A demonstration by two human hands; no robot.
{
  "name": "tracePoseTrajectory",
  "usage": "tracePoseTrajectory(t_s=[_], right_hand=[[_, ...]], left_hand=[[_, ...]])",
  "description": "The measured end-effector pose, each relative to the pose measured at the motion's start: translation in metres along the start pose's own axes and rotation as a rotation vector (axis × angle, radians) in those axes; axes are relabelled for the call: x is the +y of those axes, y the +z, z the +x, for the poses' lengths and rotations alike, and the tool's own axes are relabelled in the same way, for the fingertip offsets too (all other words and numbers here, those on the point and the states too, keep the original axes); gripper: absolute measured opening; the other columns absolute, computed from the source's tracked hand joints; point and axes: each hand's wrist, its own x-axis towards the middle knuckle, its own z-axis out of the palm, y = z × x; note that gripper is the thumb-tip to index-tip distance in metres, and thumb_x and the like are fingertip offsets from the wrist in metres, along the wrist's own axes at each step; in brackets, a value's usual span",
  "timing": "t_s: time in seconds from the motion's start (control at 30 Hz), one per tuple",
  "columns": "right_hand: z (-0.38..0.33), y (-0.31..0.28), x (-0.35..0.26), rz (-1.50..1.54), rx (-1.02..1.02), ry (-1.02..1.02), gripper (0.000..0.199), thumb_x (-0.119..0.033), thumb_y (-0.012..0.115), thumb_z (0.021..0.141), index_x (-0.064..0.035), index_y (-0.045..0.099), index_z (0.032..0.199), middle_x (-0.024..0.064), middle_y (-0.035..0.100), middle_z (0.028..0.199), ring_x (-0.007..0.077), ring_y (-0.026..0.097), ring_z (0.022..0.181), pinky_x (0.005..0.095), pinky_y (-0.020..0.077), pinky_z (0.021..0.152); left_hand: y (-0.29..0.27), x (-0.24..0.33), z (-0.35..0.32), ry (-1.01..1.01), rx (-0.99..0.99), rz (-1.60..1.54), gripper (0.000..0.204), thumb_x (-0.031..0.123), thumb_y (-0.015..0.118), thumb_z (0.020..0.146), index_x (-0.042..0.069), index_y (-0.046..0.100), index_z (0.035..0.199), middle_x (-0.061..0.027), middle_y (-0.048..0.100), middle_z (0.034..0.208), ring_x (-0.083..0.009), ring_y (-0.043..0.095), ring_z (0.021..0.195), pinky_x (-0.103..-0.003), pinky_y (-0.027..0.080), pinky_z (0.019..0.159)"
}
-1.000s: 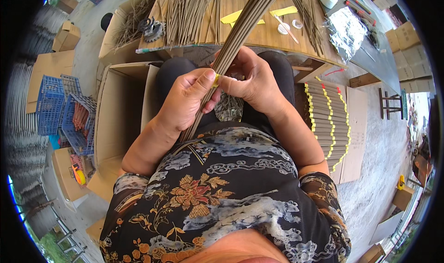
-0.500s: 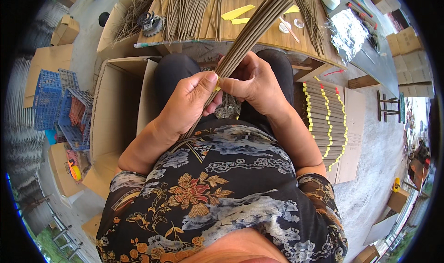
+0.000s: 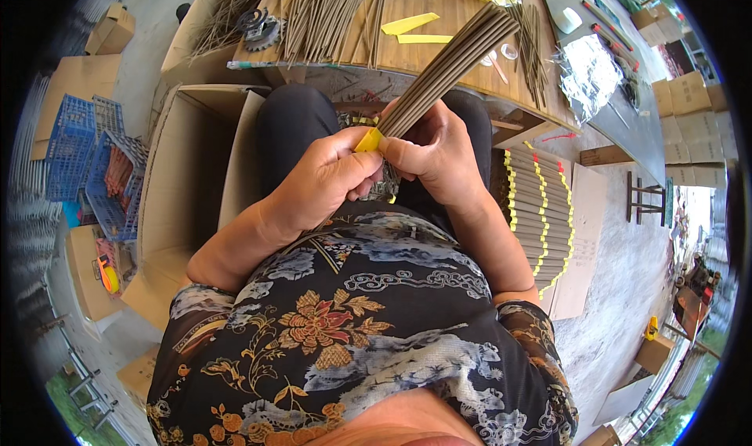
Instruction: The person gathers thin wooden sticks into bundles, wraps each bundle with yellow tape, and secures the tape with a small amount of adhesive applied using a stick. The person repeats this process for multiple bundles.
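A bundle of thin brown incense sticks (image 3: 450, 68) slants up and to the right from between my hands, its far end over the table. My left hand (image 3: 333, 168) is closed at the lower part of the bundle, its thumb and fingers pinching a yellow paper strip (image 3: 369, 140) that lies against the sticks. My right hand (image 3: 435, 152) wraps round the bundle just above, its thumb pressing close to the strip. The lower ends of the sticks are hidden behind my left hand.
Loose sticks (image 3: 329, 19) and yellow strips (image 3: 411, 23) lie on the wooden table (image 3: 407, 56) ahead. An open cardboard box (image 3: 184, 172) stands at my left. Banded bundles (image 3: 540, 219) lie in a row on cardboard at my right. Blue crates (image 3: 74, 144) sit far left.
The yellow strip now shows wider between my thumbs, where before only a small bit was visible. The bundle's far end has tilted a little to the right and lower.
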Motion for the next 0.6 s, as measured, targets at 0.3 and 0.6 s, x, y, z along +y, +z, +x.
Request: tracePoseTrajectory(t_s=[0.3,0.6], right_hand=[[-0.005,0.003,-0.009,0.048,-0.058,-0.038,0.029,0.002,0.062,0.072,0.0029,0.043,0.094,0.0083,0.057,0.082,0.0139,0.059,0.068,0.0255,0.0493,0.062],[-0.011,-0.005,-0.011,0.032,-0.183,-0.032,0.032,-0.001,0.067,0.066,0.0005,0.050,0.094,0.0041,0.054,0.084,0.0095,0.054,0.075,0.0225,0.0453,0.066]], left_hand=[[0.000,0.004,0.000,-0.064,0.010,-0.258,0.028,0.032,0.045,0.091,0.004,0.051,0.092,-0.0028,0.053,0.073,-0.0064,0.047,0.057,-0.017,0.036,0.049],[-0.010,0.008,-0.001,-0.233,-0.132,-0.457,0.030,0.031,0.050,0.088,0.001,0.056,0.088,-0.0079,0.057,0.073,-0.0129,0.052,0.058,-0.022,0.040,0.051]])
